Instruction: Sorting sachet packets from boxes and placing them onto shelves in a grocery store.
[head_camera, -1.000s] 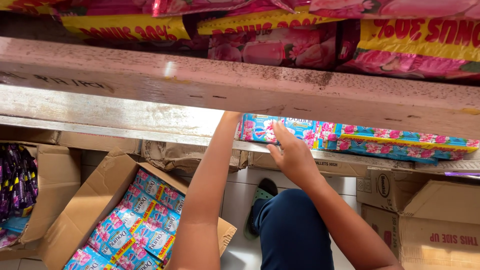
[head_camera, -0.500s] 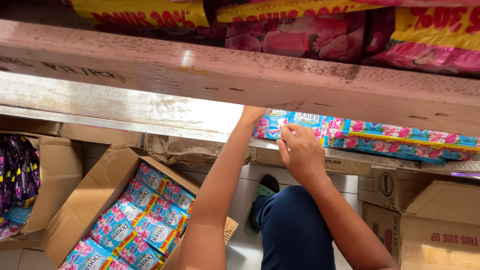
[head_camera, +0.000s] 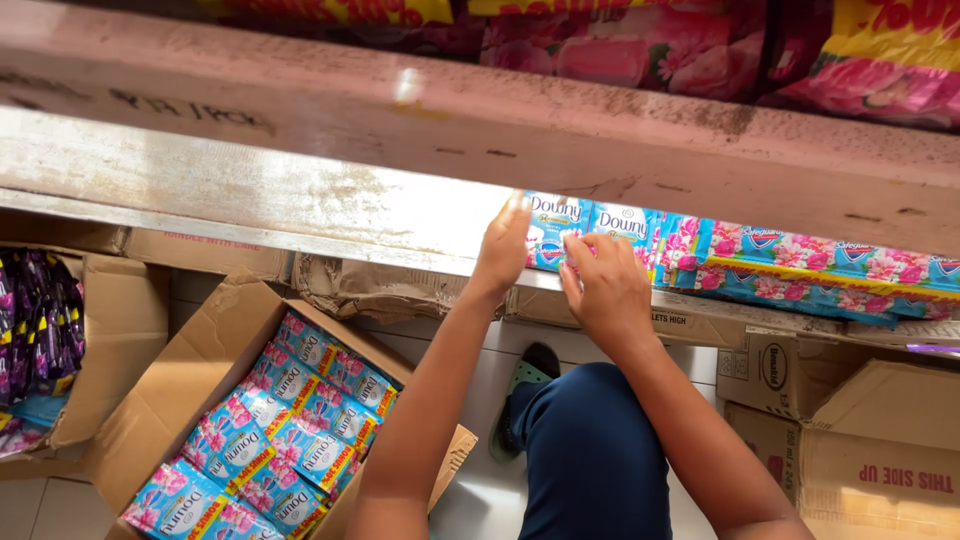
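1. Your left hand (head_camera: 503, 250) rests flat against the left end of the blue sachet packs (head_camera: 590, 222) on the wooden shelf (head_camera: 300, 190), its fingers straight and pressed together like a stop. Hold it there, so the row has something firm to butt against.

2. Your right hand (head_camera: 605, 285) is at the front of the same packs, fingers curled and fingertips touching the lower edge of the second pack. Whether they pinch the pack or only push on it I cannot tell. I'd push with the pads, since thin film likely creases under a hard pinch.

3. The packs stand on edge at the left end of a row that runs right along the shelf into a strip of pink-flowered packs (head_camera: 830, 265). Square the two blue ones up with that strip, fronts level, so that none leans out past the shelf lip.

4. The beam of the upper shelf (head_camera: 500, 120) hangs close above your knuckles. Keep your wrists low and slide the packs back instead of lifting them.

5. More blue packs lie in the open cardboard box (head_camera: 180, 380) on the floor, near and to your left. Another box (head_camera: 110, 320) holding purple packs (head_camera: 35, 320) sits further left, and closed cartons (head_camera: 870, 440) stand on your right.
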